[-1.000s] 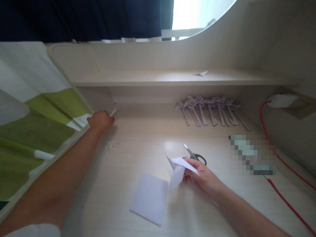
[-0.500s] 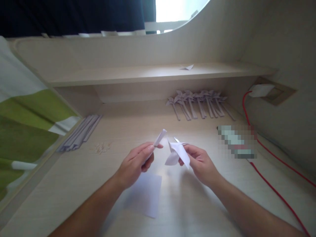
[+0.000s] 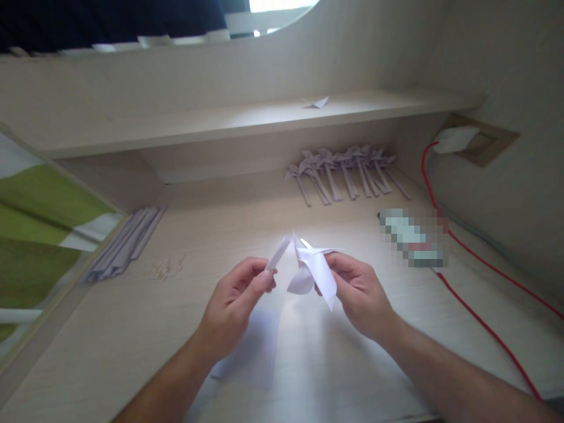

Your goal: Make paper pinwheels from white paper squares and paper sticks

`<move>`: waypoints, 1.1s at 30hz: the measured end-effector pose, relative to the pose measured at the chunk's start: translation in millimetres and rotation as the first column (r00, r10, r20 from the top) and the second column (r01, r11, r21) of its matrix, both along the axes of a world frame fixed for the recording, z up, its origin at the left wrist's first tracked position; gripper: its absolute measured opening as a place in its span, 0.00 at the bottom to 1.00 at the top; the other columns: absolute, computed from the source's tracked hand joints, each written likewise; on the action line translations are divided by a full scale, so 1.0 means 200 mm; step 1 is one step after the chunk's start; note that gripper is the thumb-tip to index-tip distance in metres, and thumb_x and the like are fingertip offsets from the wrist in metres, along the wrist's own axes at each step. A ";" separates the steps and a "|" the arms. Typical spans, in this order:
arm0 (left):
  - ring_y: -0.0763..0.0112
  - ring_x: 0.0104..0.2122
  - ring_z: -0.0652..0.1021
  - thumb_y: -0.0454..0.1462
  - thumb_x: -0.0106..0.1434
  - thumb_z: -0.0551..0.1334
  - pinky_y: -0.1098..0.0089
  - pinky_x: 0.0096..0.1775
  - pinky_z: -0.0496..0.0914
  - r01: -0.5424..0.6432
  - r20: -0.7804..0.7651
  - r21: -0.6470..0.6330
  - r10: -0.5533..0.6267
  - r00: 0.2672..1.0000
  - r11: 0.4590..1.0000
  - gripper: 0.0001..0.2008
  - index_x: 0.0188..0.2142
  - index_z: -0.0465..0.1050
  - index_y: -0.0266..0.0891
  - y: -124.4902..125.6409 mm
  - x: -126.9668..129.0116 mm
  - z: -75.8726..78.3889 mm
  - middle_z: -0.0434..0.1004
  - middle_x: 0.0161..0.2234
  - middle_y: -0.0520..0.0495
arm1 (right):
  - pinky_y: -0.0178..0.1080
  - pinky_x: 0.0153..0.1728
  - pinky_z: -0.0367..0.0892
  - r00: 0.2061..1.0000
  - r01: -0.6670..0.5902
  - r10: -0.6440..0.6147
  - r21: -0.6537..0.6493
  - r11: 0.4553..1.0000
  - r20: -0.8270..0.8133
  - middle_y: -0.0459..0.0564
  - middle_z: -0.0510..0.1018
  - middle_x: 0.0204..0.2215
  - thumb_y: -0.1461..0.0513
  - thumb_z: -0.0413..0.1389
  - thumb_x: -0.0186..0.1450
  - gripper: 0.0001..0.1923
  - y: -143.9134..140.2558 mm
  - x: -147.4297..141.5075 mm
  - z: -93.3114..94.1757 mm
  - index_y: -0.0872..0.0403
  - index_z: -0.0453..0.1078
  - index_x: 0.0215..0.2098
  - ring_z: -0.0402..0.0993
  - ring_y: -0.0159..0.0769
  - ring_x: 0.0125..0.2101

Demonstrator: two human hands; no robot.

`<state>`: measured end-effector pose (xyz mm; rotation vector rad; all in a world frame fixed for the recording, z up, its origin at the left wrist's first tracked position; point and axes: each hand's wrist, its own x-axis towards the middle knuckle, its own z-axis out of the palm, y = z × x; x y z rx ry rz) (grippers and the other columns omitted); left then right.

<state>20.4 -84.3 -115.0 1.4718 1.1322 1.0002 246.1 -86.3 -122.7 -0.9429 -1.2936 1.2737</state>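
My left hand (image 3: pixel 240 302) is closed on a white rolled paper stick (image 3: pixel 278 254), which slants up to the right from between thumb and fingers. Pinched in my right hand (image 3: pixel 359 288) is a white paper pinwheel (image 3: pixel 322 275) with curled blades. The upper end of the stick comes close to the pinwheel's left edge; I cannot tell whether they touch. A slim pointed metallic tip (image 3: pixel 305 242) sticks out behind the pinwheel on the right hand's side, the rest of it hidden. Below my left hand, a flat white paper sheet (image 3: pixel 259 352) lies on the table.
Several finished pinwheels on sticks (image 3: pixel 332 176) lie at the back right. Rolled paper sticks (image 3: pixel 127 241) are stacked at the left, beside small pale pieces (image 3: pixel 165 268). A blurred-out device (image 3: pixel 409 238) and a red cable (image 3: pixel 478 326) are at the right. A folded paper (image 3: pixel 321 102) rests on the shelf.
The camera view has shifted and tilted slightly. My left hand has turned a little, and the paper stick's end is closer to the pinwheel. Both hands keep their hold.
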 end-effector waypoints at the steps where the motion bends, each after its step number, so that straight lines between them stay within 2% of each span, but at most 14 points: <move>1: 0.69 0.38 0.76 0.42 0.71 0.63 0.69 0.42 0.68 -0.027 -0.070 0.106 0.035 0.997 0.994 0.08 0.40 0.80 0.43 0.00 -0.01 0.01 0.77 0.36 0.49 | 0.32 0.30 0.69 1.000 0.014 -0.013 0.015 1.000 -0.007 0.46 0.78 0.30 0.61 0.62 0.68 0.07 0.00 0.00 0.01 0.52 0.81 0.32 0.74 0.32 0.30; 4: 0.67 0.39 0.75 0.38 0.69 0.66 0.69 0.42 0.68 -0.085 -0.212 0.380 0.176 0.961 0.921 0.07 0.44 0.83 0.47 -0.03 -0.04 0.05 0.77 0.38 0.48 | 0.33 0.31 0.69 0.999 0.047 -0.046 0.050 0.998 -0.011 0.46 0.77 0.28 0.62 0.60 0.68 0.11 0.00 0.01 0.03 0.53 0.78 0.27 0.73 0.32 0.30; 6: 0.67 0.35 0.76 0.37 0.68 0.66 0.68 0.37 0.69 -0.109 -0.233 0.414 0.221 0.947 0.904 0.10 0.47 0.84 0.50 -0.05 -0.05 0.07 0.80 0.36 0.48 | 0.34 0.31 0.69 0.998 0.063 -0.063 0.062 0.996 -0.003 0.47 0.76 0.27 0.61 0.59 0.68 0.12 0.01 0.01 0.03 0.53 0.78 0.27 0.73 0.33 0.29; 9: 0.63 0.36 0.79 0.38 0.69 0.64 0.65 0.39 0.72 -0.096 -0.199 0.328 0.168 0.966 0.940 0.11 0.49 0.83 0.50 -0.08 -0.08 0.09 0.84 0.39 0.47 | 0.35 0.31 0.69 0.996 0.081 -0.083 0.067 0.994 0.024 0.47 0.76 0.27 0.60 0.59 0.68 0.13 0.02 0.01 0.03 0.53 0.77 0.26 0.72 0.34 0.29; 11: 0.57 0.44 0.81 0.40 0.69 0.64 0.61 0.47 0.72 -0.013 -0.138 0.274 0.053 0.989 0.962 0.13 0.51 0.82 0.50 -0.09 -0.10 0.08 0.84 0.44 0.45 | 0.35 0.30 0.69 0.995 0.087 -0.090 0.063 0.994 0.038 0.47 0.76 0.27 0.60 0.59 0.68 0.14 0.03 0.01 0.03 0.53 0.76 0.25 0.72 0.34 0.29; 13: 0.51 0.53 0.78 0.43 0.69 0.62 0.57 0.55 0.69 0.098 -0.066 0.219 -0.086 0.994 0.971 0.16 0.55 0.80 0.49 -0.09 -0.12 0.06 0.82 0.52 0.43 | 0.35 0.28 0.68 0.994 0.095 -0.098 0.057 0.994 0.047 0.48 0.76 0.27 0.60 0.60 0.68 0.13 0.03 0.01 0.02 0.53 0.76 0.25 0.72 0.34 0.28; 15: 0.49 0.56 0.76 0.47 0.70 0.60 0.56 0.57 0.67 0.157 -0.005 0.175 -0.158 0.987 0.972 0.18 0.56 0.78 0.48 -0.09 -0.12 0.03 0.80 0.54 0.43 | 0.34 0.28 0.68 0.993 0.103 -0.106 0.050 0.993 0.053 0.48 0.77 0.27 0.61 0.60 0.67 0.11 0.04 0.01 0.01 0.53 0.77 0.27 0.72 0.33 0.28; 18: 0.56 0.48 0.78 0.44 0.70 0.62 0.60 0.52 0.69 0.092 0.012 0.116 -0.094 0.996 0.989 0.11 0.47 0.80 0.47 -0.08 -0.09 -0.03 0.82 0.44 0.45 | 0.34 0.28 0.69 0.992 0.111 -0.113 0.039 0.993 0.052 0.48 0.79 0.29 0.61 0.60 0.67 0.11 0.04 0.01 -0.01 0.53 0.78 0.27 0.73 0.32 0.28; 20: 0.63 0.41 0.79 0.39 0.70 0.65 0.64 0.46 0.70 0.016 0.019 0.062 -0.017 1.000 0.998 0.03 0.39 0.76 0.45 -0.08 -0.06 -0.06 0.81 0.37 0.49 | 0.33 0.28 0.69 0.992 0.112 -0.114 0.035 0.993 0.047 0.49 0.80 0.32 0.61 0.61 0.66 0.11 0.05 0.01 -0.01 0.53 0.78 0.26 0.74 0.32 0.29; 22: 0.67 0.36 0.79 0.37 0.69 0.65 0.65 0.42 0.70 -0.009 0.085 -0.013 0.010 0.996 1.000 0.06 0.36 0.68 0.44 -0.07 -0.03 -0.07 0.80 0.34 0.52 | 0.33 0.28 0.70 0.992 0.116 -0.117 0.034 0.993 0.037 0.50 0.80 0.34 0.61 0.61 0.66 0.10 0.05 0.02 -0.02 0.53 0.79 0.27 0.74 0.32 0.29; 24: 0.69 0.32 0.78 0.36 0.71 0.63 0.66 0.39 0.70 0.015 0.173 -0.081 0.000 0.985 0.997 0.07 0.39 0.64 0.46 -0.07 -0.02 -0.06 0.81 0.34 0.53 | 0.34 0.28 0.70 0.992 0.119 -0.120 0.035 0.992 0.025 0.50 0.81 0.34 0.61 0.61 0.67 0.09 0.05 0.02 -0.02 0.53 0.79 0.29 0.73 0.32 0.29; 26: 0.70 0.29 0.75 0.36 0.71 0.61 0.68 0.35 0.69 0.051 0.197 -0.119 -0.027 0.980 0.992 0.09 0.49 0.63 0.48 -0.06 -0.03 -0.05 0.79 0.34 0.53 | 0.34 0.28 0.71 0.992 0.127 -0.127 0.035 0.991 0.014 0.50 0.81 0.34 0.61 0.61 0.67 0.09 0.06 0.02 -0.02 0.53 0.80 0.29 0.73 0.32 0.29; 29: 0.71 0.27 0.68 0.38 0.71 0.60 0.69 0.30 0.63 0.094 0.077 -0.135 -0.084 0.993 0.986 0.17 0.58 0.67 0.47 -0.03 -0.07 -0.04 0.70 0.29 0.54 | 0.35 0.27 0.71 0.989 0.148 -0.148 0.026 0.989 0.008 0.51 0.80 0.36 0.59 0.62 0.66 0.09 0.06 0.02 -0.02 0.54 0.80 0.31 0.73 0.32 0.28; 33: 0.72 0.25 0.59 0.47 0.73 0.58 0.69 0.28 0.55 0.141 -0.069 -0.164 -0.154 0.986 0.976 0.17 0.56 0.76 0.45 -0.01 -0.12 -0.05 0.56 0.25 0.56 | 0.35 0.26 0.71 0.987 0.160 -0.160 0.026 0.987 0.003 0.53 0.80 0.39 0.56 0.63 0.66 0.11 0.06 0.02 -0.01 0.54 0.80 0.30 0.74 0.33 0.29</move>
